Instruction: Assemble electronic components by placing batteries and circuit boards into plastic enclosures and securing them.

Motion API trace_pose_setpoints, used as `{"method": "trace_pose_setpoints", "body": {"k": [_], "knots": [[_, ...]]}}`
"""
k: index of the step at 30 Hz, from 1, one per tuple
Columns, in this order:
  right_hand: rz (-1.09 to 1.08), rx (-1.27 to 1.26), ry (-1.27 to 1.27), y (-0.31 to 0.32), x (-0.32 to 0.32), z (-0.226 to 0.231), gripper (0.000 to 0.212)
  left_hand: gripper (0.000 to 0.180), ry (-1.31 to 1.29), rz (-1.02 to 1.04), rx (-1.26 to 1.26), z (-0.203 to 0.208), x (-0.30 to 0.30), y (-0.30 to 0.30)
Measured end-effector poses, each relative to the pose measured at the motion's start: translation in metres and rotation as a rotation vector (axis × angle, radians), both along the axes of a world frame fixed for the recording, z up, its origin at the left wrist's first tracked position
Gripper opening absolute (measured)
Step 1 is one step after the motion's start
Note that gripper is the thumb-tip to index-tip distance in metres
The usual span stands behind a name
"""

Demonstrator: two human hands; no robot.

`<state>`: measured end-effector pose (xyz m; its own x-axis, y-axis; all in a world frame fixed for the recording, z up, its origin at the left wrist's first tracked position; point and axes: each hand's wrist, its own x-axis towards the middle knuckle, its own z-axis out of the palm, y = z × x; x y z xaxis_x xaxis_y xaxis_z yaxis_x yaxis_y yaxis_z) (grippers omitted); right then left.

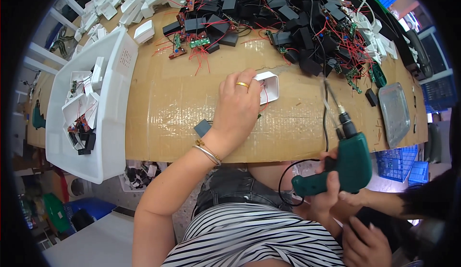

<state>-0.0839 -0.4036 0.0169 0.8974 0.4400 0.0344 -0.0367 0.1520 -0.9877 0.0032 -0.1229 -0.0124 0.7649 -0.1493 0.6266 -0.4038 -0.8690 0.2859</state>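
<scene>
My left hand (238, 99) is closed on a small open white plastic housing (272, 88), holding it down on the cardboard-covered table; a red wire shows inside it. My right hand (327, 187) grips a green corded power drill (354, 163) with a long thin bit pointing away from me. The bit's tip is raised to the right of the housing, apart from it, and looks smeared. Beside my left wrist lies a small dark block (202, 128), partly covered. A bit of green part (259, 116) shows just below the housing.
A heap of black boxes with red wires and circuit boards (297, 22) fills the far side. White housings (144, 2) pile up far left. A white bin (108, 123) stands left, a clear tray (394, 113) right. Another person's hands (367, 243) are at lower right.
</scene>
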Motion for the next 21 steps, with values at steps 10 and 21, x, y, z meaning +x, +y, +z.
{"method": "trace_pose_setpoints", "body": {"k": [10,21], "knots": [[-0.350,0.675,0.626,0.048,-0.018,0.110,0.064,0.017,0.032,-0.016,0.005,-0.002,-0.002,0.002],[-0.011,3.107,1.588,0.020,0.049,0.118,0.029,0.019,0.026,-0.047,-0.105,0.007,-0.002,0.000]]}}
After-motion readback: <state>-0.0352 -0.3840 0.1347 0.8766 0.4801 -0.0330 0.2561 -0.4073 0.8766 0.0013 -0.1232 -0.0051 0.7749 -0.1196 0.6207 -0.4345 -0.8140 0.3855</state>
